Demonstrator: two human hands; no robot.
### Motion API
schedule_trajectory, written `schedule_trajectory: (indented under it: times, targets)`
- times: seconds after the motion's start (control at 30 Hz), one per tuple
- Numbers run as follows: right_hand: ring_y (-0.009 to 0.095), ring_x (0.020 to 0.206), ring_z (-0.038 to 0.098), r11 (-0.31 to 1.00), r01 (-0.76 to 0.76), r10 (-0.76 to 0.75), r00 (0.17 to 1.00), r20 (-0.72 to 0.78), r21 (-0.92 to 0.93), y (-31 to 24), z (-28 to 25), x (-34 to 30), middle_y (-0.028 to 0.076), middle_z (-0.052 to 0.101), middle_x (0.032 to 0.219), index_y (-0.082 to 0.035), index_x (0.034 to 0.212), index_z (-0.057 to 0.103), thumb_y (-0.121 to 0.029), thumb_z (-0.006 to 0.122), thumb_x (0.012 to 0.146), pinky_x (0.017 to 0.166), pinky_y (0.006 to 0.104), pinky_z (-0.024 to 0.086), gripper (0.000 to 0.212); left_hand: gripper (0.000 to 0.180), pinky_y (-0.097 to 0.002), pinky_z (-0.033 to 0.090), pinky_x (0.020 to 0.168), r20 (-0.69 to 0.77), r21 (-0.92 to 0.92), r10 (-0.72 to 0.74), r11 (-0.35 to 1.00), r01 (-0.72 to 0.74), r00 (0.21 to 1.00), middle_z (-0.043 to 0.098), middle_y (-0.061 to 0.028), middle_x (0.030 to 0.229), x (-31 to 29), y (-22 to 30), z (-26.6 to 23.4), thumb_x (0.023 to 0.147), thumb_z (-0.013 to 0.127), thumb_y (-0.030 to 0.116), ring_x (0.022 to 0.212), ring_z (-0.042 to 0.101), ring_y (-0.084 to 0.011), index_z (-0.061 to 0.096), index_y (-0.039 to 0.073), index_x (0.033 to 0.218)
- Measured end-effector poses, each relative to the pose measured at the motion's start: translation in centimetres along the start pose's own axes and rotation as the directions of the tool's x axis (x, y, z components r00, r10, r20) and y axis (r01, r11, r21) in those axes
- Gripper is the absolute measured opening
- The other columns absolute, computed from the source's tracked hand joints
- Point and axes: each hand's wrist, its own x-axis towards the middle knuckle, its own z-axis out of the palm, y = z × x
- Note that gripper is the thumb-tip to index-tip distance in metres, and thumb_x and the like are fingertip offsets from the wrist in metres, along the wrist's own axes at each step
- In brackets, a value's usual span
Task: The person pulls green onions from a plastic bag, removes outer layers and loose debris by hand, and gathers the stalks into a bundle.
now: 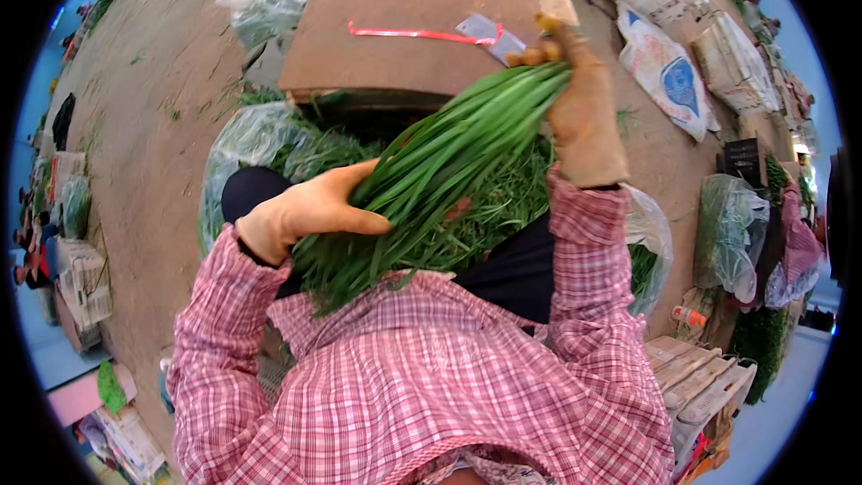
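Observation:
A long bunch of garlic chives [458, 153], flat green leaves, slants across my lap. My right hand [575, 99], in a stained tan glove, closes round its upper right end near the board. Lower down, my left hand [314, 207], gloved too, has its thumb over the leaves near their loose tips; its fingers are partly hidden behind the bunch. Ahead is a brown board [386, 0] bearing a red strip [422, 33] and a pale flat piece [485, 34], close to my right hand. Loose cut greens [494, 224] lie beneath the bunch.
Clear plastic bags of greens stand left of my lap [247, 148], behind the board's left side [278, 0] and by my right knee [648, 251]. White sacks [669, 72] lie at the far right. A slatted crate [696, 386] sits by my right elbow.

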Motion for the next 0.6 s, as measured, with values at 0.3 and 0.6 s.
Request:
schedule_trajectory:
  times: [0.3,0.6]
  targets:
    - [0.021,0.066,0.063,0.816,0.444,-0.328,0.883,0.337,-0.37,-8.5,5.8,-2.0,0.006,0.06,0.073,0.003,0.113,0.06,-0.018,0.054,0.101,0.068,0.0431,0.06,0.025,0.065,-0.04,0.043,0.105,-0.111,-0.046,0.268,0.961,-0.274,0.957,0.06,-0.0153,0.132,-3.8,1.0,-1.5,0.09,0.067,0.044,0.119,0.057,-0.0274,0.054,-0.001,0.135]
    - [0.023,0.081,0.066,0.452,0.89,0.348,-0.238,0.907,0.061,2.2,11.0,-17.0,0.011,0.064,0.09,0.0,0.106,0.064,-0.029,0.061,0.088,0.075,0.0388,0.055,0.034,0.097,-0.0471,0.025,0.12,-0.012,-0.961,0.49,0.235,-0.145,0.872,0.027,-0.0161,0.159,-4.7,-2.7,10.9,0.085,0.044,0.073,0.148,0.024,-0.0307,0.018,0.014,0.157]
